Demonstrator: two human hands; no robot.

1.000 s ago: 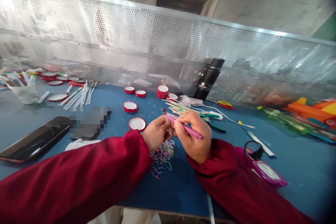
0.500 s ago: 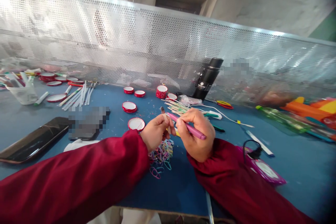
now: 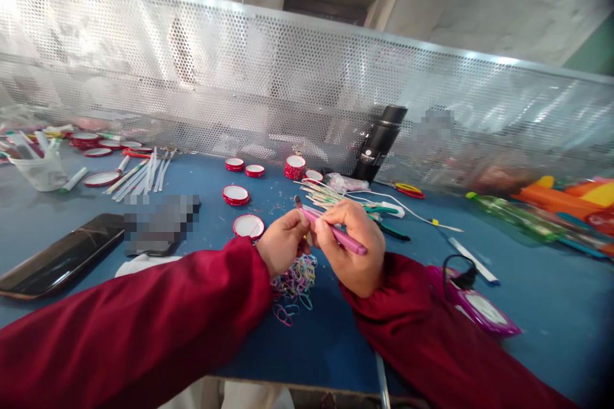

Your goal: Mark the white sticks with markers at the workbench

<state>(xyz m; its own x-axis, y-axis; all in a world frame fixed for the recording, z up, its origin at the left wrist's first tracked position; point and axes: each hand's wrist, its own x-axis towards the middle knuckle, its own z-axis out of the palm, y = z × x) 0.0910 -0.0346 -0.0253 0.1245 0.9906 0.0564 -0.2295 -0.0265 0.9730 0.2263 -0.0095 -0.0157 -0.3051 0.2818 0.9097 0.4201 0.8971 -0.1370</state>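
Over the blue table [image 3: 537, 294], my right hand [image 3: 352, 249] is closed round a pink pen-like tool [image 3: 338, 235] that points up and to the left. My left hand [image 3: 283, 241] pinches the tool's far end at its small dark tip [image 3: 298, 201]. Both hands meet just above a loose heap of small coloured rubber bands [image 3: 293, 281] lying on the table. Whether a band is on the tool I cannot make out.
Red-rimmed white lids [image 3: 248, 225] lie behind the hands. A black flask [image 3: 378, 140] stands at the perforated metal screen [image 3: 192, 77]. A dark phone [image 3: 57, 259] lies left, white sticks [image 3: 144, 172] far left, a purple device with a cable [image 3: 472, 307] right, scissors and pliers [image 3: 388, 220] behind.
Between the earlier frames the right hand rose and gripped the pink tool a bit higher, then came back down. The hands stay together over the rubber bands.
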